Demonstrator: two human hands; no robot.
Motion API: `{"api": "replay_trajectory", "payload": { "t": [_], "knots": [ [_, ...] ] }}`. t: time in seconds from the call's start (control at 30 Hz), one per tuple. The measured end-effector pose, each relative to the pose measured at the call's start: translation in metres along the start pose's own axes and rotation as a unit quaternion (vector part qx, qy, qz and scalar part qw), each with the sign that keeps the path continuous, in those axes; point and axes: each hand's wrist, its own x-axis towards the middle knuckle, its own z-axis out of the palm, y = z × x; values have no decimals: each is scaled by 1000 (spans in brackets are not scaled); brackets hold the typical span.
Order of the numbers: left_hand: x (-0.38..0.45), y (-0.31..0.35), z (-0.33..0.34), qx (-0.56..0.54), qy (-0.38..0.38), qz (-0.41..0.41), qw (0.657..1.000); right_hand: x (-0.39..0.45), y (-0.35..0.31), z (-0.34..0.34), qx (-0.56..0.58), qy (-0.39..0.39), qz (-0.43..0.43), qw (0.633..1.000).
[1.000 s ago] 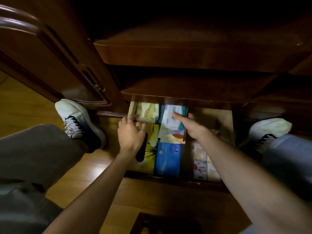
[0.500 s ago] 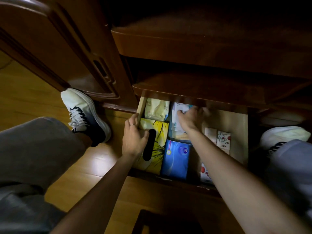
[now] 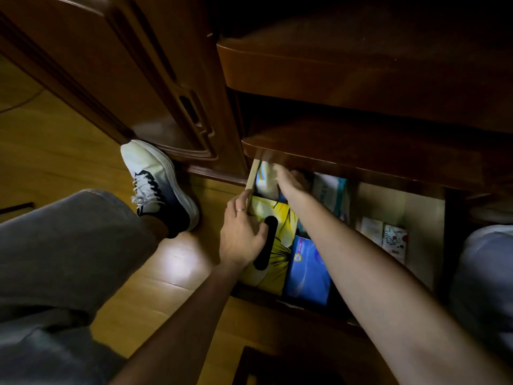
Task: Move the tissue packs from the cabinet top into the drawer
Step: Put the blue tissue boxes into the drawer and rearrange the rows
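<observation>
Fingers [image 3: 280,173] of the right hand [image 3: 288,182] reach across into the far left corner of the drawer [image 3: 399,201], spread loosely over a pale pack [image 3: 266,182] there; motion blur and the overhanging cabinet ledge [image 3: 361,151] hide the tips, so whether they pinch that pack or only press on it cannot be told. The left hand [image 3: 241,234] lies flat and open, palm down, on the yellow tissue box [image 3: 280,245] at the near left, its fingers against the drawer's left wall and gripping nothing.

Around them the drawer is well stocked. A blue pack [image 3: 308,268] sits just right of the yellow box, touching it. A white and teal pack [image 3: 330,195] stands at the far middle. Small pocket packs [image 3: 388,237] lie toward the right, with bare drawer floor beyond them. The cabinet top itself is out of view, so any packs left up there cannot be counted.

The step in hand looks like settling a pack into its place at the back, with the left hand steadying the row. Next, as a judgement, the right hand should let go cleanly and draw back under the ledge without dragging neighbouring packs, then go up for another pack or, if none is left, the drawer can be pushed closed.
</observation>
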Motion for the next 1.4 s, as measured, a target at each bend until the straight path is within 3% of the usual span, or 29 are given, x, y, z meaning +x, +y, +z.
{"api": "replay_trajectory", "payload": {
  "t": [0.1, 0.33, 0.77, 0.93, 1.03, 1.2, 1.4],
  "knots": [
    [-1, 2, 2, 2, 9, -3, 1000, 7, 9, 3, 40, 5, 30, 999],
    [0, 3, 4, 4, 16, -6, 1000, 9, 7, 3, -141, 50, 7, 989],
    [-2, 4, -3, -21, -11, -18, 1000, 11, 11, -7, 64, -13, -6, 998],
    [-2, 6, -5, -29, -12, -21, 999, 3, 23, -20, 92, 21, -9, 995],
    [7, 17, -2, 2, 38, 13, 999, -3, 27, -29, 97, 34, -41, 994],
    [65, 51, -8, -8, 14, -77, 997, -12, 23, -42, 133, -5, -33, 991],
    [69, 68, -21, -136, 98, -207, 964, -34, 22, -54, 159, -35, -21, 986]
  ]
}}
